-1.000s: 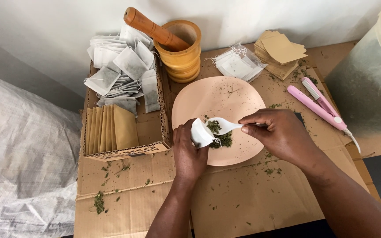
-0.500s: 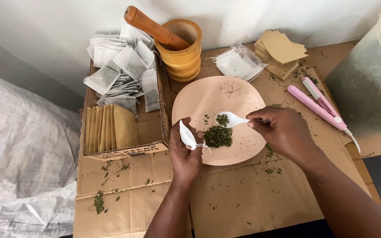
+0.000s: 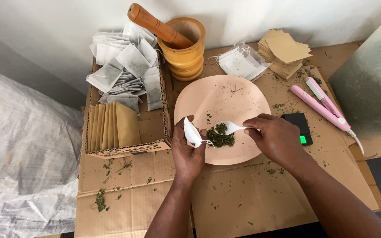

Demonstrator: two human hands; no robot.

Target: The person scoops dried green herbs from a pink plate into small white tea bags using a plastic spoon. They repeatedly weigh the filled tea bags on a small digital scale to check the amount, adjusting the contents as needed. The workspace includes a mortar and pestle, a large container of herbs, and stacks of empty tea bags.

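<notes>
Likely home tea-packing bench: tea bags (image 3: 124,66), mortar (image 3: 185,48).

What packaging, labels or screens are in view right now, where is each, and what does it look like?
Cardboard box: left of the plate, brown, open-topped, dark print on its front edge.
Filled tea bags: heaped at the box's far end, white.
Tan envelopes: upright row in the box's near end.
Clear packet: behind the plate, holds white bags.
Tan envelope stack: far right.
Small black device: by the right hand, green-lit patch.
Open white bag: in the left hand.

Open white tea bag (image 3: 192,132) beside white spoon (image 3: 227,128) heaped with green herbs (image 3: 221,139)
</notes>
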